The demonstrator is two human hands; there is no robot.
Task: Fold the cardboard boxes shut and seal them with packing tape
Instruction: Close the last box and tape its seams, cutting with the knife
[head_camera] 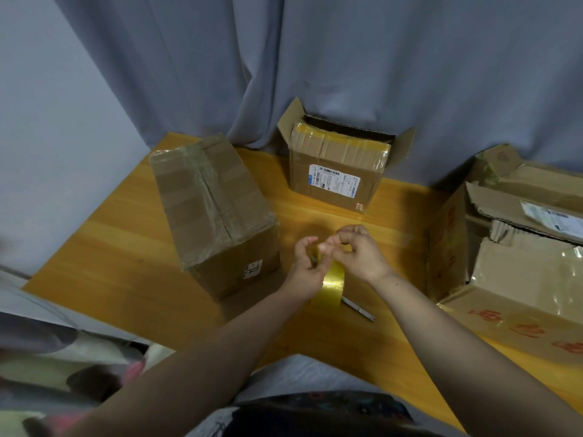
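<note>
**Head view: starting the tape.** A roll of packing tape [332,283] stands on edge on the worktop [120,247], front centre, between the two hands.

- **Left hand** [307,269]: the grip is curled against the roll's left side and holds it upright.
- **Right hand** [358,252]: the grip is pressed together at the roll's top rim, fingertips meeting those of the left. It appears to be picking at the free end; whether the end is lifted cannot be told.
- **Metal cutter** [359,309]: a slim tool lying flat just beside the roll's near edge.
- **Taped box** [214,209]: just left of the hands, with its top seam already covered.
- **Rear box** [337,165]: against the curtain [347,58], with its flaps raised.
- **Large carton** [473,253]: at the right, open, with smaller boxes inside it.

**Probable hazards**
- The glossy film may hide its own end, so a fingernail could tear off a sliver and leave a narrow, splitting strip.
- A hard pull against a light one-handed hold could roll the tape out of the left grip, or let the freed end snap back and stick to itself.
- The cutter sits close to the right wrist, so a blind reach risks a nick or could knock it off the worktop's front edge.
- Neither open box is within easy reach, so tape drawn now may tangle before a flap is folded.
</note>
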